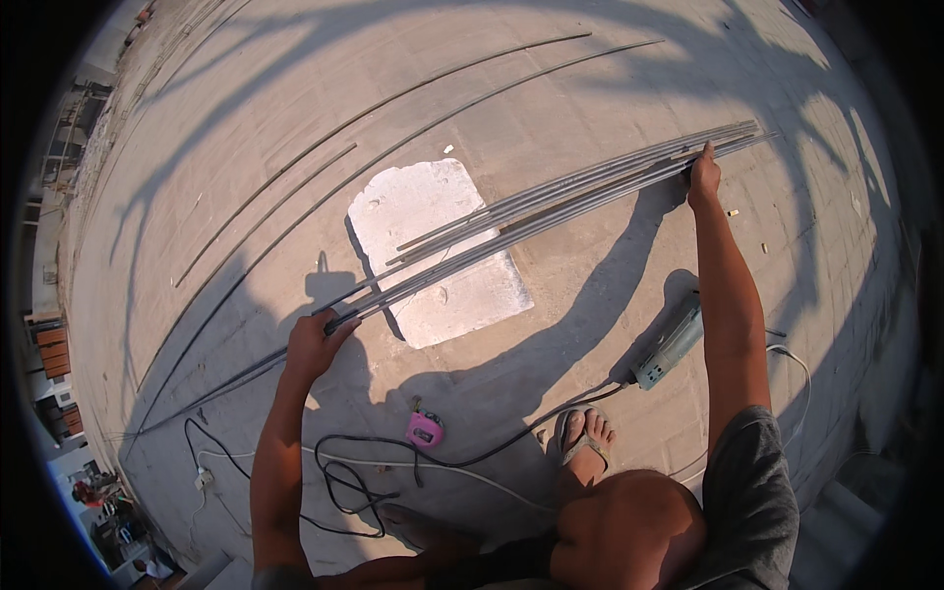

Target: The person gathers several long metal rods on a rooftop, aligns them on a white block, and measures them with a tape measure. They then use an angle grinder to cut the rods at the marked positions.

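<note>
A bundle of long, thin metal rods [580,211] slants up to the right across a pale, rough-edged slab [462,307]. My left hand [313,346] is closed round some of the rods left of the slab, thumb on the near side. Those rods run on past it to the lower left. Near the bundle's right end, my right hand [704,179] grips the rods, its fingers partly hidden beneath them. Several shorter rods lie at the bundle's far side, their left ends over the slab.
Loose rods [423,128] lie on the paved ground beyond the slab. A pink tape measure [425,429] rests near a tangled black cable [344,482]. The cable reaches a grey-green corded power tool [671,344] beside my sandalled foot [587,433]. A white cord [492,484] crosses nearby.
</note>
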Motion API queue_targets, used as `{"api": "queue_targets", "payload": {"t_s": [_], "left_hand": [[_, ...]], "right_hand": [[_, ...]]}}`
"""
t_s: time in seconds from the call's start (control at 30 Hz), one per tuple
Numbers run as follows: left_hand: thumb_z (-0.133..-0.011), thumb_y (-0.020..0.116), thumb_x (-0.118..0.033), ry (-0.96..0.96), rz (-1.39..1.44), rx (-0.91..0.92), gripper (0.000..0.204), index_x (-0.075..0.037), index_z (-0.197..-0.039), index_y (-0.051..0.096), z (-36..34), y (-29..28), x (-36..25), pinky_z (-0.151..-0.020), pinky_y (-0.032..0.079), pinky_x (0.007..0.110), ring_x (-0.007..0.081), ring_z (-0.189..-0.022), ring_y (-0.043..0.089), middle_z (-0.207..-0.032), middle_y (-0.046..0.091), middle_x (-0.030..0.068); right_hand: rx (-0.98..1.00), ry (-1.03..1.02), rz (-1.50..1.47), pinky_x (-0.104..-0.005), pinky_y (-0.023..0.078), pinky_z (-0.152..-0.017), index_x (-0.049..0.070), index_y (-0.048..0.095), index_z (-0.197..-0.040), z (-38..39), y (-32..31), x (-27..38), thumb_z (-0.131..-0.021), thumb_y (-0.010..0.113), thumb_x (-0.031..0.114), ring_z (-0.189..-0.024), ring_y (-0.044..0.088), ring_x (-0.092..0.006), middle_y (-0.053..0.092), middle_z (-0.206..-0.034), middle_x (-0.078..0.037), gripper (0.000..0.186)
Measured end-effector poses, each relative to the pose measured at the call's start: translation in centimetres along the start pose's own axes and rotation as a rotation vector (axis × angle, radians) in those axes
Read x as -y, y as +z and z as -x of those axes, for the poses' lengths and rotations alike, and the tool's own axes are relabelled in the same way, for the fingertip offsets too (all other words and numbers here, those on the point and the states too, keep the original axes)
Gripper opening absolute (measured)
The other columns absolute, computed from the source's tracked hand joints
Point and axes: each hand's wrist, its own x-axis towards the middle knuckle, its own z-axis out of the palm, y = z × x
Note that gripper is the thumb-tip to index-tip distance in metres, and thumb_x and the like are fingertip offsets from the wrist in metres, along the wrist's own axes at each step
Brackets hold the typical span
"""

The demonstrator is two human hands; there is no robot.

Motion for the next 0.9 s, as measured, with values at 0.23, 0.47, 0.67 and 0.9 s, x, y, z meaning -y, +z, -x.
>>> {"api": "queue_targets", "payload": {"t_s": [0.23, 0.47, 0.67, 0.9], "left_hand": [[-0.088, 0.077, -0.048, -0.049, -0.060, -0.115, 0.050, 0.000, -0.099, 0.073, 0.2, 1.4, -1.0, -0.063, 0.049, 0.046, 0.0372, -0.067, 0.065, -0.073, 0.068, 0.0179], [-0.078, 0.086, -0.040, 0.116, -0.407, -0.220, 0.053, -0.005, -0.114, 0.071, 2.7, 0.6, 0.8, -0.082, 0.053, 0.043, 0.0324, -0.099, 0.067, -0.105, 0.072, 0.0148], [-0.057, 0.094, -0.026, 0.184, -0.452, -0.393, 0.082, -0.011, -0.130, 0.060, 1.8, -1.3, -2.0, -0.108, 0.040, 0.051, 0.0379, -0.133, 0.051, -0.145, 0.053, 0.0140], [-0.057, 0.095, -0.025, 0.169, -0.477, -0.334, 0.087, -0.018, -0.136, 0.058, 0.6, -1.8, -2.3, -0.117, 0.032, 0.057, 0.0346, -0.141, 0.046, -0.150, 0.052, 0.0067]], "right_hand": [[0.070, -0.021, 0.103, -0.0361, 0.053, -0.053, 0.002, 0.060, -0.086, -1.3, -0.3, 0.9, -0.102, 0.050, 0.061, -0.063, 0.062, -0.0201, 0.061, -0.076, -0.007, 0.063], [0.135, -0.025, 0.140, -0.0345, 0.050, -0.047, 0.001, 0.059, -0.084, -1.5, -0.6, 2.3, -0.103, 0.049, 0.059, -0.058, 0.063, -0.0207, 0.061, -0.075, -0.009, 0.062], [0.113, -0.036, 0.198, -0.0335, 0.047, -0.045, 0.002, 0.058, -0.081, 0.1, -0.3, 2.9, -0.104, 0.049, 0.058, -0.060, 0.066, -0.0204, 0.062, -0.075, -0.010, 0.060], [0.162, -0.029, 0.162, -0.0311, 0.041, -0.041, 0.008, 0.053, -0.076, -0.8, -0.7, 2.8, -0.102, 0.053, 0.058, -0.048, 0.051, -0.0162, 0.056, -0.063, -0.007, 0.057]]}}
